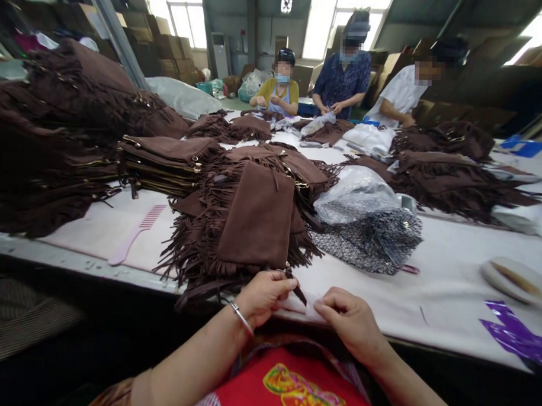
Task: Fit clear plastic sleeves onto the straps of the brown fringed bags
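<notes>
My left hand (263,296) is closed in a pinch on a thin dark brown strip (296,288) at the table's near edge, just below a brown suede fringed bag (256,223). A metal bangle circles that wrist. My right hand (351,321) rests beside it with fingers curled together on a small white piece (305,305) lying on the table; what it holds, if anything, is too small to name. The fringed bag lies flat on top of a heap of similar bags.
Stacks of brown fringed bags (55,142) fill the left and far table. A pink comb (134,234), a clear plastic bag (355,197) over patterned fabric (376,239), a flat dish (515,281) and purple film (517,336) lie around. Three people (342,75) work at the far side.
</notes>
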Available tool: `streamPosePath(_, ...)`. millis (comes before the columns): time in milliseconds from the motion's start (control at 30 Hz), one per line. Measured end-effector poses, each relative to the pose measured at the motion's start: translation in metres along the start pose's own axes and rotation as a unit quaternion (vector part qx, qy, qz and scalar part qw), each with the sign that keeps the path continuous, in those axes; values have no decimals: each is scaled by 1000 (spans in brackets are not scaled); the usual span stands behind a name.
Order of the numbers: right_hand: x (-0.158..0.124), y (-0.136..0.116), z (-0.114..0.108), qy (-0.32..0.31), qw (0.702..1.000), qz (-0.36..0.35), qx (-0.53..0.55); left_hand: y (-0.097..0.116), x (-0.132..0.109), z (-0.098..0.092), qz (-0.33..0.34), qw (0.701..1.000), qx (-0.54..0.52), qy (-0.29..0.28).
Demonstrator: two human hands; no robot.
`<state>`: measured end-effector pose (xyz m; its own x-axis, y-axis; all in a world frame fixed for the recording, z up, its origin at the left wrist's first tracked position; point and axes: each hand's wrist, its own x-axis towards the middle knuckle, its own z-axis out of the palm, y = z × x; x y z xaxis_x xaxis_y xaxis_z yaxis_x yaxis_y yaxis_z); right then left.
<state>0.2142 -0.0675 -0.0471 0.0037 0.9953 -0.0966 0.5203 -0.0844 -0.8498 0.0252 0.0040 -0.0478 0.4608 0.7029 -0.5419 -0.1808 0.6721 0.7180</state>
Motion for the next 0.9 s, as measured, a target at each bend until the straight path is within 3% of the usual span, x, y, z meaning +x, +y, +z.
streamPosePath(167, -12, 1, -2, 5, 1000, 0, -28, 3, 1, 2, 0, 1000, -31, 1)
streamPosePath(467, -22, -7, 6, -23, 991, -76, -110, 4, -2, 9, -16, 998, -56, 26)
streamPosePath(900, -25, -7, 14, -27, 996, -12, -83, 7, -5, 21, -21, 994, -109, 23)
